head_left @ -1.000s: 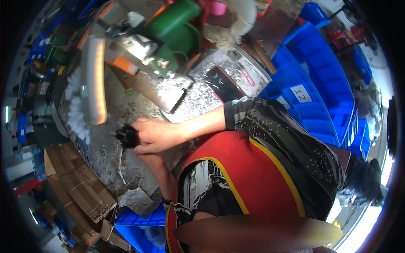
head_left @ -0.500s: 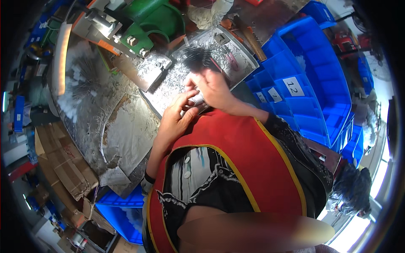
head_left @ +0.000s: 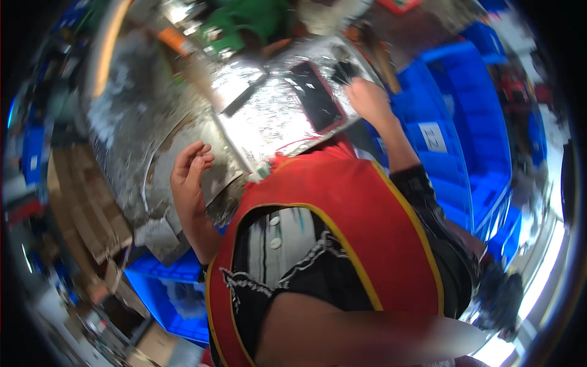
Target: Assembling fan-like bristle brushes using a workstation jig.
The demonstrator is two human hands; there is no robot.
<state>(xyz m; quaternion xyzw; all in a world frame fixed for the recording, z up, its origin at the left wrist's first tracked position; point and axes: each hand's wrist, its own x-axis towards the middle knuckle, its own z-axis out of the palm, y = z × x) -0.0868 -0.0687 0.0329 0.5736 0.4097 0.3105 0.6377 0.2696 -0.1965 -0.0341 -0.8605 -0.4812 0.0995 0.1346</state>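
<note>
Nearest your body, the red apron (head_left: 342, 202) is spreading up to the near end of the shallow tray, which is lying right in front of you, probably so that its shiny slivers are sitting within easy reach of both arms. Your left hand (head_left: 192, 166) is hovering beside the tray's left rim, over the bench (head_left: 131, 160); its fingers are curling loosely, with a gap to the thumb, and it is holding nothing. That forearm is rising almost upright from the lower edge, the elbow apparently staying close to you.

Further out, the tray (head_left: 233, 147) is carrying a dark phone (head_left: 315, 101), lying flat and slantwise on the slivers (its edge is showing reddish-pink). Just beyond its right side, your right hand (head_left: 370, 102) is closing its fingertips on the black brush (head_left: 344, 72), near the tray's far right corner. The bristly end is pointing away from you, which seems to be sparing your fingers the slivers, though blur is hiding the exact grip. This forearm is slanting up and leftward, reaching past the blue bin (head_left: 489, 122). Farthest off, the green machine (head_left: 251, 18) is standing behind the tray.
</note>
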